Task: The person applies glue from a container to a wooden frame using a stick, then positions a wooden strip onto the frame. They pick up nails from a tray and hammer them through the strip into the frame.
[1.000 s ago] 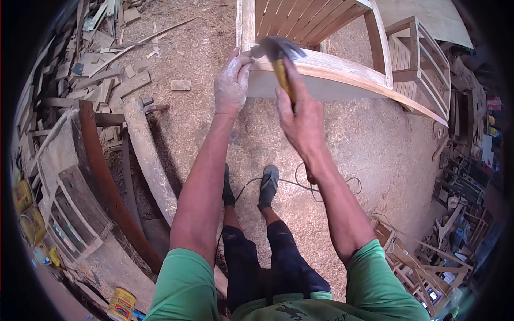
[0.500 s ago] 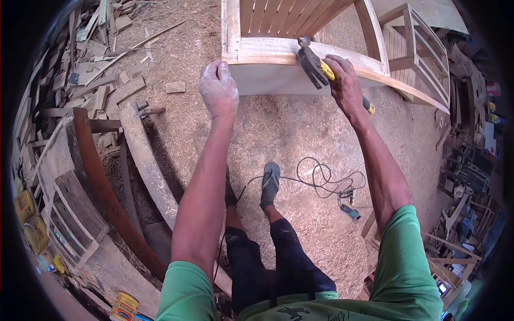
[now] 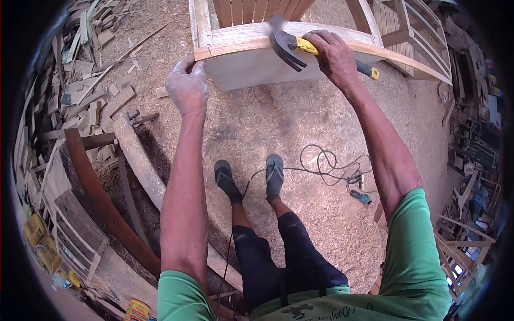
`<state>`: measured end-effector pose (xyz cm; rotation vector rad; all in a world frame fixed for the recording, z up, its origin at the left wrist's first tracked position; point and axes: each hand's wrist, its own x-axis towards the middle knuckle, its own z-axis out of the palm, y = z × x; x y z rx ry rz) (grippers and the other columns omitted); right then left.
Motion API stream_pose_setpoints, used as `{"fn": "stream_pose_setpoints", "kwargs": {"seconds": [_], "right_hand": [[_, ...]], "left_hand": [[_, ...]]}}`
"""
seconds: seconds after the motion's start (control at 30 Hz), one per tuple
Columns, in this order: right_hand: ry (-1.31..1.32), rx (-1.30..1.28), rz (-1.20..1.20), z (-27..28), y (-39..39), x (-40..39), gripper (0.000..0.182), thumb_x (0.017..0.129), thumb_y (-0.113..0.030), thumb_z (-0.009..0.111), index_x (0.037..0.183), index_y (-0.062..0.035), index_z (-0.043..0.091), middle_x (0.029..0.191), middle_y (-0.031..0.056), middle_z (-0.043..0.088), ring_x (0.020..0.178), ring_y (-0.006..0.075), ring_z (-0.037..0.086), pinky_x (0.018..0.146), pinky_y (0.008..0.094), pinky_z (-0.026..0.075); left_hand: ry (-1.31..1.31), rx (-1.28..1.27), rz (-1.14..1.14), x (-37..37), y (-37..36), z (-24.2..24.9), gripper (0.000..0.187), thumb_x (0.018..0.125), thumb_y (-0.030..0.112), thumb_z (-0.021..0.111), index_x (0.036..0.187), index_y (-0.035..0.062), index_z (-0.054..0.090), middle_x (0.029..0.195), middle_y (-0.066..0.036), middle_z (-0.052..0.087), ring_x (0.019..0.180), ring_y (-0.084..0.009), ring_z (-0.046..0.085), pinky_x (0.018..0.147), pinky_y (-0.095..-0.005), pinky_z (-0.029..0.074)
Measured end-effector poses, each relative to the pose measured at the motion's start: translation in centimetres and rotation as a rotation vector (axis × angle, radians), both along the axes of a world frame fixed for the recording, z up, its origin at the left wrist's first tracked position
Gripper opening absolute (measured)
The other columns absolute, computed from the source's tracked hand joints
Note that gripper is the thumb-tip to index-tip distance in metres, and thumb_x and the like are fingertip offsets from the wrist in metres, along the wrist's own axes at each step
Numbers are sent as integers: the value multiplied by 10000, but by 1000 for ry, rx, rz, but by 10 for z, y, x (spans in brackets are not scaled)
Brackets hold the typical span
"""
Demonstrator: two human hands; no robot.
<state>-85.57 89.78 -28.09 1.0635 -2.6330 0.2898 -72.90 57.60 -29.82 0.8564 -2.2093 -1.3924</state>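
Note:
My right hand (image 3: 336, 59) is wrapped round the yellow and black handle of a claw hammer (image 3: 285, 48). The hammer's head is over the front rail of a pale wooden bench (image 3: 235, 48), its claw towards me and its striking face blurred. At the rail's left end, my left hand (image 3: 188, 88), dusted white, has thumb and fingers closed on the bench's corner. Whether a nail is between those fingers I cannot make out. A whitish panel (image 3: 241, 70) shows beneath the rail, and slats (image 3: 251, 12) rise behind it.
Another slatted wooden frame (image 3: 420, 37) stands at the upper right. Scrap wood (image 3: 80, 69) is heaped at the left, above a curved timber (image 3: 140, 155). A black cable (image 3: 321, 172) and a teal power tool (image 3: 361, 197) lie on the shavings-covered floor near my feet.
The view has shifted, so the bench appears further up and left. My left hand has slipped lower around the corner, off its top. The hammer stays in my right hand, its head still over the rail.

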Motion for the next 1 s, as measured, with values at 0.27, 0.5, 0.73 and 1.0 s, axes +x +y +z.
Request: {"fn": "stream_pose_setpoints", "kwargs": {"seconds": [0.27, 0.5, 0.73, 1.0], "right_hand": [[35, 38, 11, -3, 0, -3, 389, 936, -57, 685, 1292, -214, 676, 1255, 7, 702, 1134, 278, 677, 975, 394, 600], [70, 8, 33, -6, -1, -1, 387, 918, -32, 682, 1265, -202, 679, 1248, 1, 703, 1110, 283, 679, 957, 397, 605], [81, -2, 31, -7, -2, 1, 390, 913, -32, 684, 1263, -205, 677, 1264, 8, 704, 1130, 285, 677, 960, 388, 603], [14, 24, -12, -4, -5, 6, 348, 943, -72, 667, 1263, -208, 680, 1307, 25, 702, 1197, 299, 660, 1005, 404, 588]], "left_hand": [[17, 52, -2, 2, -5, -3, 276, 923, 66, 827, 1180, -34, 805, 1017, -127, 814, 887, -151, 736, 840, -281, 579], [101, 80, -34, 5, -10, -15, 261, 931, 48, 824, 1181, -24, 807, 1033, -115, 809, 917, -144, 727, 864, -279, 577], [37, -11, -25, 5, -3, -5, 217, 951, 68, 779, 1137, -42, 801, 988, -119, 797, 903, -155, 724, 847, -306, 576], [-45, 58, 64, -4, 4, 14, 165, 994, 129, 760, 1008, -35, 776, 868, -64, 720, 763, -114, 615, 716, -301, 515]]}}
